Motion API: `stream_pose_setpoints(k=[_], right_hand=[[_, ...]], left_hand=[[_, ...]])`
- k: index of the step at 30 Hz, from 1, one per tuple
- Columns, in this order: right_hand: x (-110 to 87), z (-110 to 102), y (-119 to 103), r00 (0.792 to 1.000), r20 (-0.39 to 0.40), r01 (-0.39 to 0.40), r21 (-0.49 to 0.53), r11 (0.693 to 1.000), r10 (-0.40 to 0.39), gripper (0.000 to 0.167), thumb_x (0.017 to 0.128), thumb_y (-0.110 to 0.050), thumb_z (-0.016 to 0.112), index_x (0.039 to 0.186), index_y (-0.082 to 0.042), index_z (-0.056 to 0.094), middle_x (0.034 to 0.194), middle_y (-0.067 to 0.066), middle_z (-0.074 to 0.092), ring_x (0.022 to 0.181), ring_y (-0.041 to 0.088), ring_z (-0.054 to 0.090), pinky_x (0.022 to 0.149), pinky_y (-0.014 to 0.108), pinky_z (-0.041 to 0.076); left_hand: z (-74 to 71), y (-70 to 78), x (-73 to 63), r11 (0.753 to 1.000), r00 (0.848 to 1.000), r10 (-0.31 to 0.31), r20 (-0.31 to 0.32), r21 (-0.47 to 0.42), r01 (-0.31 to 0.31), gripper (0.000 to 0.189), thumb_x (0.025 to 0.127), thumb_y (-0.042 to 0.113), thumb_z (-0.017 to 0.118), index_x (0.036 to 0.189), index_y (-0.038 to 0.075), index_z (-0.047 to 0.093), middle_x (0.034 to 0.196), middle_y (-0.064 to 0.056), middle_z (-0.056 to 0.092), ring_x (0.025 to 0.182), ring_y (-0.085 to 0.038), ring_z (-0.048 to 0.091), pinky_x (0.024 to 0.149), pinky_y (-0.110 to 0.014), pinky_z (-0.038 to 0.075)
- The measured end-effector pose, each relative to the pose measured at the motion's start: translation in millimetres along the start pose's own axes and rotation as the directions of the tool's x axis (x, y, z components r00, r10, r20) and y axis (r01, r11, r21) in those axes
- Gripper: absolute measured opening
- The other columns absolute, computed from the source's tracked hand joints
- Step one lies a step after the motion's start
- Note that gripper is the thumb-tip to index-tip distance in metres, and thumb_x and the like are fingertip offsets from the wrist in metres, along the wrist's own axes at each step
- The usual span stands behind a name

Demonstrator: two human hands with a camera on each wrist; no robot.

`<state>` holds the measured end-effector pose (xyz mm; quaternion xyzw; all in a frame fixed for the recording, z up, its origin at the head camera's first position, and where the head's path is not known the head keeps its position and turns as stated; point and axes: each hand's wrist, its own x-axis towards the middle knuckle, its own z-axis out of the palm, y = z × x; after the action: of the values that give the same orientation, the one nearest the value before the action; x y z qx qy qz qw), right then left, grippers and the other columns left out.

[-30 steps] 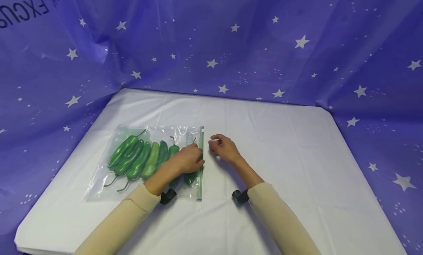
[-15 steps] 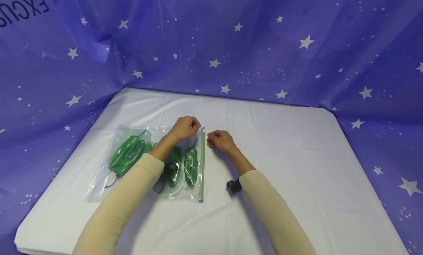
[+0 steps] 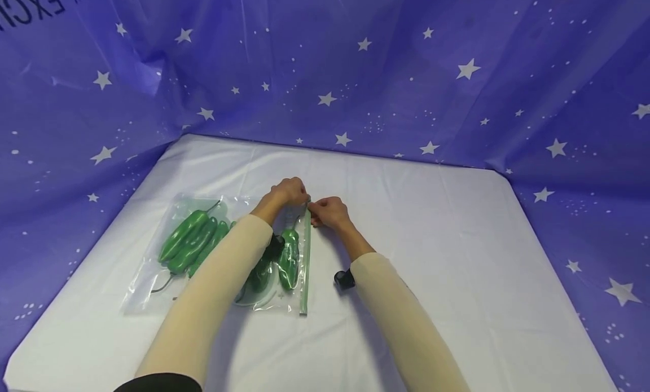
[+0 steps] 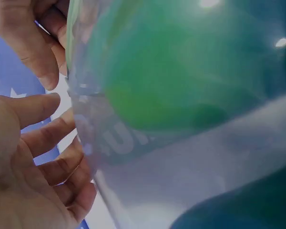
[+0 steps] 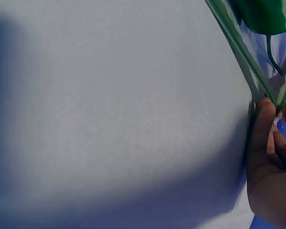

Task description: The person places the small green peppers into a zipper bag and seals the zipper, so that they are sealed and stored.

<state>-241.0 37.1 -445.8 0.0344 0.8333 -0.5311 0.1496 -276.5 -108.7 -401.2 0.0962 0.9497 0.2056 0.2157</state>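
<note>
A clear zip bag (image 3: 144, 299) with several long green peppers (image 3: 183, 235) lies flat on the left part of the table. Its green zip strip (image 3: 304, 268) runs along the right edge; the right wrist view shows the strip's two lips spread apart in a V. My right hand (image 3: 330, 212) pinches the strip's far corner between thumb and fingers. Beside that corner is my left hand (image 3: 289, 192), its fingers at the bag's far edge (image 4: 83, 129). In the left wrist view its thumb and index finger stand apart. My left forearm hides some of the peppers.
A white cloth covers the table (image 3: 421, 268). Blue sheeting (image 3: 386, 87) with white stars hangs round its back and sides. A small black camera (image 3: 344, 280) sits at my right wrist, and another (image 3: 276, 246) at my left.
My left hand has gone from the middle of the zip strip to its far corner. My right hand has moved left onto the strip's end and taken hold there.
</note>
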Motion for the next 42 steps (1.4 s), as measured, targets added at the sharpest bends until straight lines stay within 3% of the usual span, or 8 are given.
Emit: stream_pose_setpoints(k=[3, 5, 9, 15, 21, 28, 36, 42], right_hand=[[0.7, 1, -1, 0.999, -0.028, -0.016, -0.049, 0.999, 0.015, 0.027, 0.091, -0.025, 0.064, 0.094, 0.0, 0.072, 0.062, 0.003, 0.065, 0.049, 0.008, 0.059, 0.058, 0.023, 0.052], [1.0, 2, -2, 0.999, -0.043, -0.023, -0.068, 0.997, 0.02, 0.026, 0.091, -0.025, 0.064, 0.093, -0.001, 0.072, 0.06, 0.001, 0.064, 0.048, 0.007, 0.058, 0.057, 0.022, 0.051], [-0.1, 2, -2, 0.999, -0.043, -0.019, -0.061, 0.998, 0.017, 0.025, 0.091, -0.024, 0.064, 0.093, -0.001, 0.073, 0.06, 0.0, 0.063, 0.048, 0.007, 0.057, 0.057, 0.022, 0.051], [-4.6, -1, -2, 1.0, -0.02, -0.004, -0.015, 1.0, 0.003, 0.028, 0.092, -0.027, 0.062, 0.096, -0.001, 0.072, 0.064, 0.002, 0.064, 0.052, 0.008, 0.058, 0.059, 0.022, 0.05], [-6.8, -1, -1, 0.999, 0.034, 0.004, 0.052, 0.999, -0.006, 0.027, 0.092, -0.023, 0.063, 0.1, 0.001, 0.071, 0.071, 0.006, 0.066, 0.058, 0.011, 0.06, 0.063, 0.025, 0.052], [-10.9, -1, 3, 0.999, 0.052, 0.012, 0.06, 0.998, -0.015, 0.028, 0.091, -0.024, 0.064, 0.098, 0.001, 0.071, 0.07, 0.006, 0.066, 0.058, 0.012, 0.061, 0.061, 0.025, 0.052], [-19.8, -2, 9, 0.997, 0.063, 0.025, 0.156, 0.987, -0.035, 0.025, 0.09, -0.022, 0.066, 0.098, 0.002, 0.07, 0.069, 0.007, 0.065, 0.059, 0.013, 0.062, 0.059, 0.026, 0.053], [-26.9, 1, 13, 0.998, -0.002, 0.059, 0.199, 0.978, -0.06, 0.021, 0.089, -0.019, 0.068, 0.095, 0.0, 0.071, 0.071, 0.009, 0.067, 0.059, 0.016, 0.063, 0.06, 0.028, 0.054]], left_hand=[[0.7, -0.2, 3.9, 1.0, 1.0, -0.009, 0.016, -0.019, 0.01, 0.03, 0.096, 0.029, 0.052, 0.1, 0.008, 0.073, 0.114, -0.006, 0.065, 0.109, -0.028, 0.056, 0.101, -0.063, 0.025], [1.7, -1.3, 7.1, 0.999, 1.0, 0.001, 0.031, -0.036, 0.0, 0.031, 0.095, 0.029, 0.053, 0.085, 0.007, 0.072, 0.095, -0.003, 0.066, 0.092, -0.023, 0.058, 0.097, -0.055, 0.034], [3.1, -5.1, 13.1, 0.995, 0.995, 0.084, 0.059, -0.067, -0.08, 0.041, 0.095, 0.026, 0.051, 0.061, 0.005, 0.061, 0.062, 0.003, 0.048, 0.059, -0.013, 0.04, 0.068, -0.031, 0.039], [1.2, -9.9, 15.9, 0.976, 0.981, 0.192, 0.041, -0.114, -0.186, 0.044, 0.095, 0.02, 0.051, 0.055, 0.004, 0.058, 0.062, 0.004, 0.051, 0.05, -0.009, 0.033, 0.054, -0.023, 0.032], [2.3, -15.0, 16.1, 0.968, 0.989, 0.146, 0.016, -0.21, -0.139, 0.051, 0.096, 0.02, 0.05, 0.046, 0.014, 0.041, 0.046, 0.006, 0.029, 0.044, -0.007, 0.024, 0.046, -0.023, 0.023], [4.0, -19.6, 17.1, 0.954, 0.994, 0.112, -0.004, -0.28, -0.108, 0.045, 0.096, 0.021, 0.052, 0.054, 0.007, 0.051, 0.055, 0.004, 0.04, 0.047, -0.007, 0.029, 0.048, -0.023, 0.026], [2.8, -22.1, 14.4, 0.934, 0.991, 0.107, -0.085, -0.334, -0.13, 0.028, 0.094, 0.022, 0.058, 0.1, -0.003, 0.071, 0.112, -0.013, 0.064, 0.078, -0.015, 0.048, 0.066, -0.025, 0.037], [5.2, -23.6, 16.1, 0.912, 0.978, 0.146, -0.147, -0.363, -0.191, 0.025, 0.093, 0.017, 0.061, 0.097, -0.005, 0.071, 0.104, -0.014, 0.067, 0.085, -0.02, 0.053, 0.069, -0.026, 0.04]])
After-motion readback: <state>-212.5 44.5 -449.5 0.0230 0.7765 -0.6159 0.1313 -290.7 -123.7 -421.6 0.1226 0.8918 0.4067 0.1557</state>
